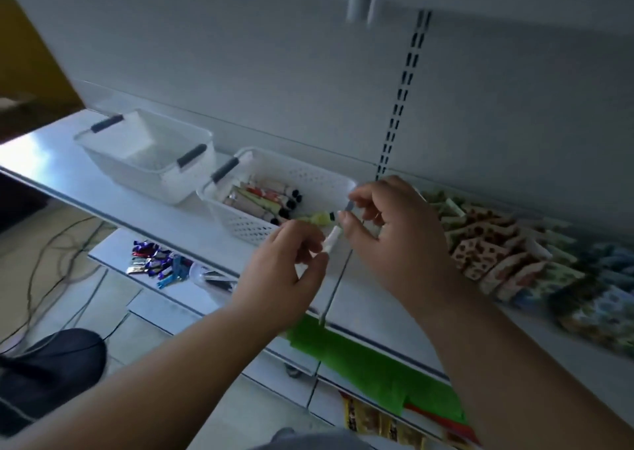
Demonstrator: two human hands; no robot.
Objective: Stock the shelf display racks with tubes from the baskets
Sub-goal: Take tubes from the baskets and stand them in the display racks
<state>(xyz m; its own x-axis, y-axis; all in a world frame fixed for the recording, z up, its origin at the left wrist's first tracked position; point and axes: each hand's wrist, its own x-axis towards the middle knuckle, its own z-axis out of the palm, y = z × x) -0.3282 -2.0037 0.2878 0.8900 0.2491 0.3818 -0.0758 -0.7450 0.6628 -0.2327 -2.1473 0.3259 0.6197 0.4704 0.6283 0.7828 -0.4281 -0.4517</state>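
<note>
Head view, centre of the frame: left hand (284, 271) pinching the lower end of a white tube (332, 240), fingers (310, 243) curled round it. Right hand (387, 230) just above and right, fingers (358, 197) pinched on a thin grey rod (338, 278) near its top; rod running down toward the shelf (103, 188) edge. Looks like a divider or peg of the rack, though too blurred to tell. Yellow-green tube (317, 219) with a dark cap lying between the two hands, at the near rim of the basket (308, 175); held or only resting there, cannot tell.

Centre left: basket holding a row of tubes (264, 199) with black caps, well stocked yet. Further left, a second basket (144, 154), nothing seen inside. Right edge: stocked rows (497, 243) of patterned tubes lying in ranks on the shelf.

Step in hand, by judgement: mid-stocking, one tube lifted out and being brought to the rod. Next move calls for lining the tube up beside the stocked rows, steadying the rod with the right hand, then letting go with the left and reaching back into the basket.
</note>
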